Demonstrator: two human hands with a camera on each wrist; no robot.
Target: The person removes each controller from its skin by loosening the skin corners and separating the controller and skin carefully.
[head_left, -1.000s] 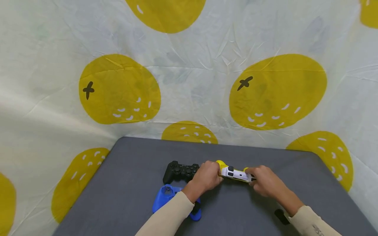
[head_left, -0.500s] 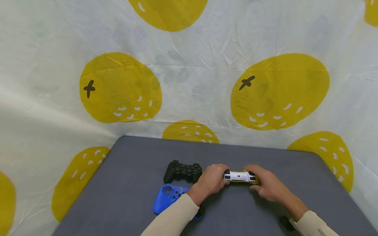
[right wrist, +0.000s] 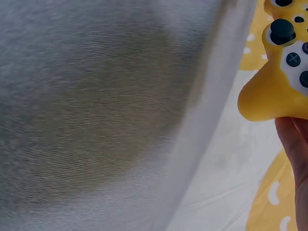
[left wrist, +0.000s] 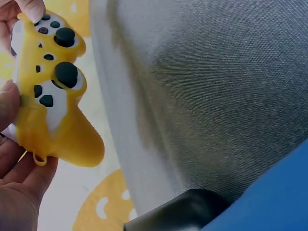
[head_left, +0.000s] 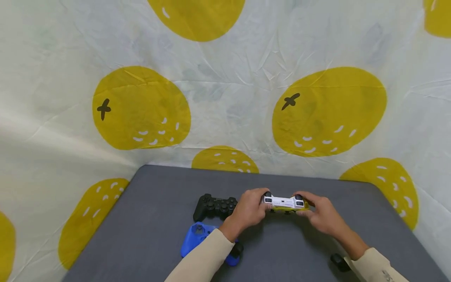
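A white game controller in a yellow silicone cover (head_left: 283,202) is held up over the table between both hands, its white top edge with dark shoulder buttons facing me. My left hand (head_left: 249,210) grips one end, and the thumb shows at the edge of the cover (left wrist: 77,134) in the left wrist view. At the other end my right hand (head_left: 323,214) holds on with fingers and thumb. Yellow cover wraps the grips, with black sticks and buttons showing through its openings. A small loop hangs from the cover near the left fingers.
On the grey table (head_left: 169,188), left of my left hand, lies a black game controller (head_left: 211,206). Nearer to me is a blue controller cover (head_left: 192,239), partly hidden by the left sleeve. A white cloth (head_left: 229,105) with yellow fruit prints hangs behind the table.
The controller has levelled out from a slant, and both hands have taken hold of its ends. It has then tipped so that the yellow front edge shows lower down.
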